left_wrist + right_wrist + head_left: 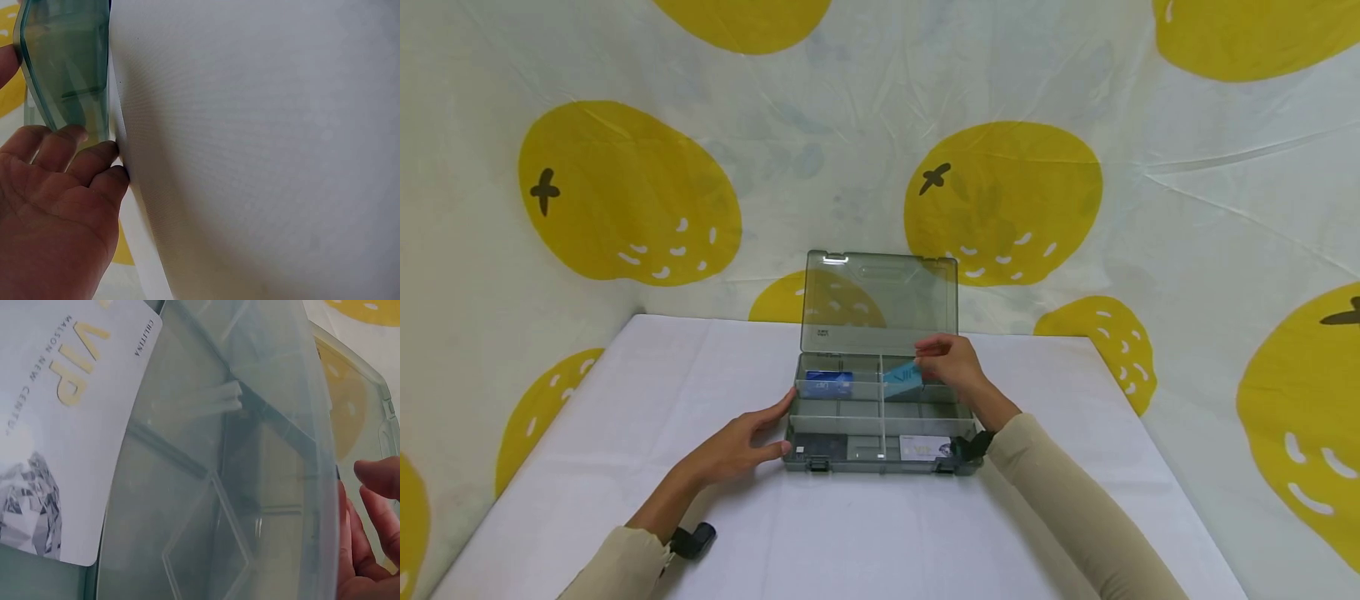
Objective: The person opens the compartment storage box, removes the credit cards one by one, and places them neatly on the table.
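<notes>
A translucent grey-green divided box (837,408) lies on the table with its hinged lid (880,300) raised. At the back right compartment, my right hand (951,362) pinches a light blue card (902,380) between thumb and fingers, the card standing tilted. My left hand (737,446) touches the box's left side, thumb near the front corner and fingers extended along the wall. A blue card (829,382) is in the back left compartment. Up front are a dark card (822,445) on the left and a white VIP card (62,425) on the right.
The white-covered table (745,542) stretches around the box. Behind it hangs a pale cloth (850,167) printed with yellow fruit, close to the raised lid. Thin dividers (882,408) split the box into several compartments. A dark strap device (692,540) sits at the left wrist.
</notes>
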The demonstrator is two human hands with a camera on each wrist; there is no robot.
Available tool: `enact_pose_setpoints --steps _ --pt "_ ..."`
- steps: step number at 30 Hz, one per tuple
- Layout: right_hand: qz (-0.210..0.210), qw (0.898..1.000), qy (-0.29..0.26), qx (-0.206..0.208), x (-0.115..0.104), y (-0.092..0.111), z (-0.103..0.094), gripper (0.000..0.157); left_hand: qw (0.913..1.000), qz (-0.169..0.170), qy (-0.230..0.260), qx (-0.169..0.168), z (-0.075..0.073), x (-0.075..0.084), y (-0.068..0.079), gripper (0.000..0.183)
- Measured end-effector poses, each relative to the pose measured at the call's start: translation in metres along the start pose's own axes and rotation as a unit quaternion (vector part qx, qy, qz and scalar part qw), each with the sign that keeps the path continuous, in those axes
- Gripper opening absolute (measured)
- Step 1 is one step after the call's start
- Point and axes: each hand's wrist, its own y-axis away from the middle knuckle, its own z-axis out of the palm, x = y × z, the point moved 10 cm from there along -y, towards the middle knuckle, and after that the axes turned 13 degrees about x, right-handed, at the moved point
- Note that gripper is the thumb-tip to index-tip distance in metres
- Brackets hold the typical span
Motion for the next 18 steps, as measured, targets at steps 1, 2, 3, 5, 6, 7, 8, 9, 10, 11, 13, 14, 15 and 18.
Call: enact_pose_setpoints --steps 1,2,3,5,6,7,8,9,10,11,13,14,15,18 --pt "-0.001 1.000 -0.002 0.001 -0.0003 0.0003 0.0004 0.034 1.0000 -0.001 -0.001 0.000 0.0000 -0.0002 0.0000 0.088" --pt "-0.001 1.000 -0.002 0.001 -0.0003 0.0006 0.0009 0.033 1.0000 -0.001 -0.001 0.000 0.0001 -0.0003 0.0000 0.088" --pt "-0.001 1.000 -0.001 0.000 0.0002 0.0007 0.0018 0.031 1.0000 0.000 0.001 0.000 0.0000 -0.0001 -0.0001 0.088" --pt "0.000 1.000 0.003 -0.003 0.0000 0.0019 0.0025 0.029 1.0000 0.001 0.000 0.000 0.0000 -0.0001 -0.0001 0.088" --pt "0.000 1.000 0.007 -0.004 -0.0001 0.0025 0.0024 0.028 1.0000 0.002 0.000 0.000 0.0000 0.0002 -0.0002 0.088" --pt "0.001 1.000 0.010 -0.005 0.0000 0.0031 0.0023 0.027 1.0000 0.002 0.001 0.000 0.0000 0.0004 -0.0002 0.088" --pt "0.001 1.000 0.015 -0.005 0.0001 0.0036 0.0022 0.026 1.0000 0.003 0.002 0.000 -0.0001 0.0006 -0.0002 0.088" --pt "0.001 1.000 0.018 -0.006 0.0002 0.0039 0.0021 0.026 1.0000 0.002 0.001 0.000 -0.0001 0.0006 -0.0001 0.088" --pt "0.001 1.000 0.022 -0.006 0.0007 0.0041 0.0017 0.026 1.0000 0.002 0.000 -0.001 0.0000 0.0006 -0.0001 0.088" --pt "0.001 1.000 0.025 -0.005 0.0010 0.0043 0.0015 0.026 1.0000 0.001 0.000 -0.002 0.0002 0.0005 0.0001 0.088" --pt "0.003 1.000 0.028 -0.006 0.0021 0.0046 0.0012 0.026 1.0000 -0.001 0.001 -0.002 0.0004 0.0003 0.0003 0.089" --pt "0.003 1.000 0.030 -0.006 0.0027 0.0047 0.0013 0.026 1.0000 -0.002 0.000 -0.002 0.0005 0.0000 0.0003 0.089" --pt "0.004 1.000 0.030 -0.007 0.0031 0.0047 0.0014 0.026 1.0000 -0.003 -0.002 -0.002 0.0006 -0.0004 0.0004 0.089" --pt "0.004 0.999 0.032 -0.009 0.0033 0.0054 0.0023 0.025 1.0000 -0.006 -0.005 -0.001 0.0007 -0.0017 0.0001 0.089"
